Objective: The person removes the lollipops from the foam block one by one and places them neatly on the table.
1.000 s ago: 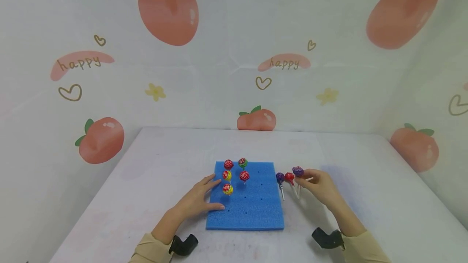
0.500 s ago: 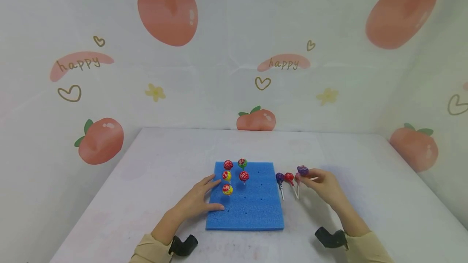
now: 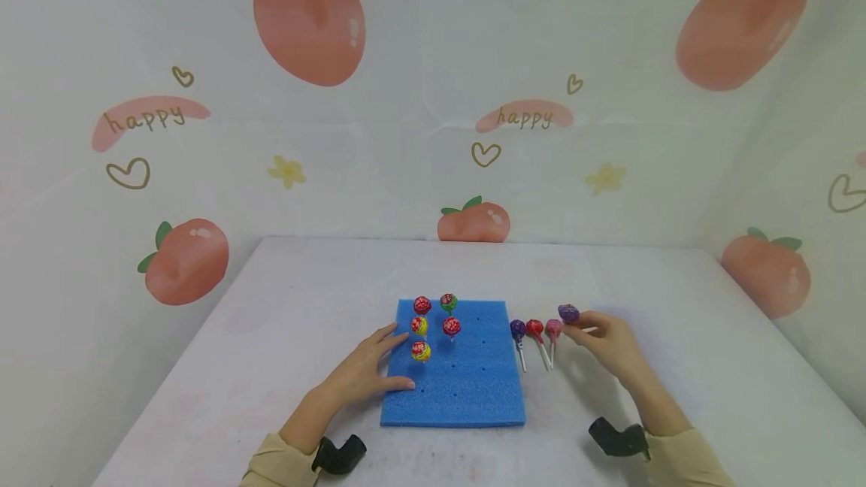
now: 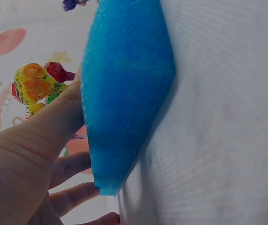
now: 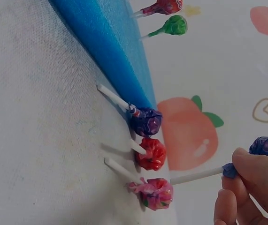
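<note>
My right hand (image 3: 607, 344) pinches a purple-wrapped lollipop (image 3: 568, 313) just under its head, its white stick showing in the right wrist view (image 5: 197, 176). To the left of that hand, a dark purple lollipop (image 3: 518, 328), a red one (image 3: 535, 328) and a pink one (image 3: 553, 328) lie in a row on the table. A blue foam board (image 3: 487, 400) with small holes lies flat before me. Along its left edge rests my left hand (image 3: 361, 369), thumb and fingers spread. Several lollipops stand upright in the board, among them a yellow one (image 3: 422, 351) and a green one (image 3: 449, 301).
The white table (image 3: 325, 269) reaches back to a white cloth backdrop (image 3: 406, 171) printed with peaches, hearts and flowers. Black wrist-worn devices sit at the left cuff (image 3: 280, 461) and right cuff (image 3: 686, 457).
My right hand has drawn to the right with the purple lollipop, away from the row. The pink lollipop, hidden behind it before, now shows. My left hand stays where it was.
</note>
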Motion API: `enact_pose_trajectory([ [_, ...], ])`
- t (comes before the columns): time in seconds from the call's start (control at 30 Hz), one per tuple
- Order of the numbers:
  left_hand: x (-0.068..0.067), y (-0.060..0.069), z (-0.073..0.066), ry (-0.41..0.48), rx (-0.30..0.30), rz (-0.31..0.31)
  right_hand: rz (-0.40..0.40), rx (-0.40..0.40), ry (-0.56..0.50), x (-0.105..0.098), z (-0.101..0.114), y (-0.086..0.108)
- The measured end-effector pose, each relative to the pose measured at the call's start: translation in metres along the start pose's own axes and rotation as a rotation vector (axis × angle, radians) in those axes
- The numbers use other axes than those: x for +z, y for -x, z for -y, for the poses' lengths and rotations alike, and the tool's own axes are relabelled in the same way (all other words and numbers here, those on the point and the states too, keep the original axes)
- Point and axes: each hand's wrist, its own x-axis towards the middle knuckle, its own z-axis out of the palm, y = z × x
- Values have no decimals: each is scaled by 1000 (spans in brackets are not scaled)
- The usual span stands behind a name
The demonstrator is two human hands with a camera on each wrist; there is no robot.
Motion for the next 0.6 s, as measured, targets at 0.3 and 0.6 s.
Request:
enact_pose_trajectory([
  [0.3,0,-1,1,-7,7,4,-7,19,7,-4,-4,-1],
  [0.6,0,0,1,-8,4,3,-29,18,13,-8,-9,0],
])
